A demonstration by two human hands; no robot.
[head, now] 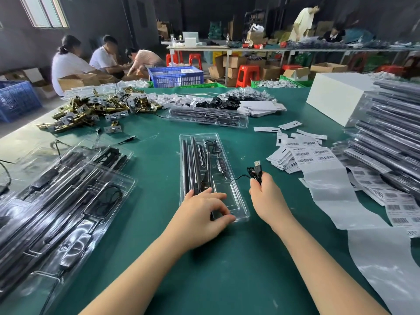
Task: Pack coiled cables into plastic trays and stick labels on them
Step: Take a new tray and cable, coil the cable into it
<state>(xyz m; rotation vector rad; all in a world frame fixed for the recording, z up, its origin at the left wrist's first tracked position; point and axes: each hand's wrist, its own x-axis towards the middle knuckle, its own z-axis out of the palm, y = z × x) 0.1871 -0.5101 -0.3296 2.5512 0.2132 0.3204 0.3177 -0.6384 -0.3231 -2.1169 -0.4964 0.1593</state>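
Cable snag risk at the tray

Fingers of my left hand (203,206) are lying spread, pressing the clear tray (243,212) down. My right hand (264,189) is pinching the coiled USB cable (255,170) just beside it; its tether could be tugging the controller (221,163) loose.

Green table (227,258), black cable (241,177)
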